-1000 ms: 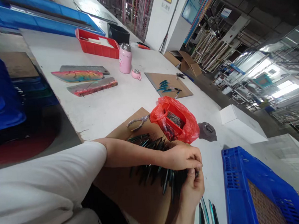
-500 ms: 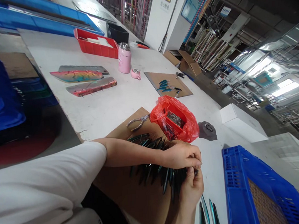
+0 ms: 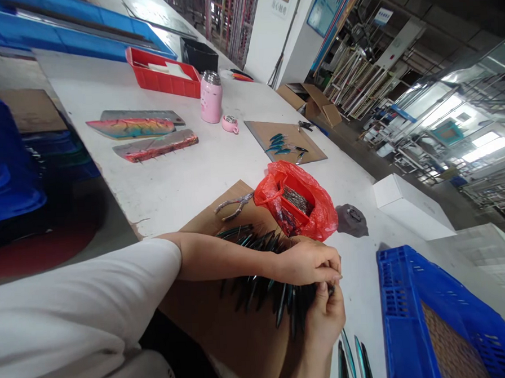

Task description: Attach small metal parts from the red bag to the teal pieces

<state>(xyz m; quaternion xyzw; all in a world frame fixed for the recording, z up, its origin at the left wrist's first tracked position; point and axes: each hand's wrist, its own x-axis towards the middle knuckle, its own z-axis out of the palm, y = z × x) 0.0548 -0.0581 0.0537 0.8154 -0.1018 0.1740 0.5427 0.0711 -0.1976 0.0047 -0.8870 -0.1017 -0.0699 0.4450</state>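
My left hand (image 3: 309, 262) reaches across from the left, its fingers closed in a pinch right above my right hand (image 3: 327, 315). Between the right thumb and fingers shows the dark tip of what looks like a slim fishing lure; the rest is covered. What the left fingertips pinch is too small to make out. Under my left forearm a pile of dark green fishing lures (image 3: 279, 303) lies on brown cardboard (image 3: 244, 347). More slim lures (image 3: 349, 356) rest on the white table by my right wrist. A red box (image 3: 297, 201) of thin metal pieces sits inside a red plastic bag (image 3: 319, 208).
Pliers (image 3: 235, 205) lie left of the bag. A blue crate (image 3: 397, 317) and a white box (image 3: 412, 203) stand to the right. Farther back are small blue lures (image 3: 279, 144) on a board, a pink bottle (image 3: 211, 98), two large painted lures (image 3: 134, 127) and a red tray (image 3: 162, 81).
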